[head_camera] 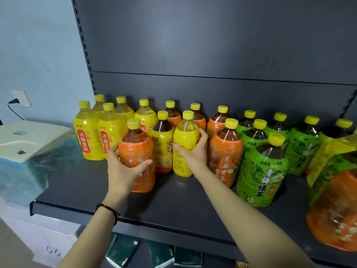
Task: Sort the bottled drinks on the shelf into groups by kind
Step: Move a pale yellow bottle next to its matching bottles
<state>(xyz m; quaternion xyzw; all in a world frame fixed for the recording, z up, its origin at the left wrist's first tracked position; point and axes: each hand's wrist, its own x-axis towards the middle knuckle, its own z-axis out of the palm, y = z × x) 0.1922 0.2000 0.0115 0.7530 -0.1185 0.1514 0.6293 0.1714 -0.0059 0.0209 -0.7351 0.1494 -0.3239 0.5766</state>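
Shelf (183, 206); bottles in both hands

Two bare forearms, no sleeves, left hand (123, 167), right hand (193, 153), thin dark braided cord bracelet (110, 209) around left wrist, short unpainted fingernails, right wrist unadorned

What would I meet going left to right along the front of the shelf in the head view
Yellow pear-drink bottles → orange bottle in left hand → yellow bottle in right hand → green tea bottle.
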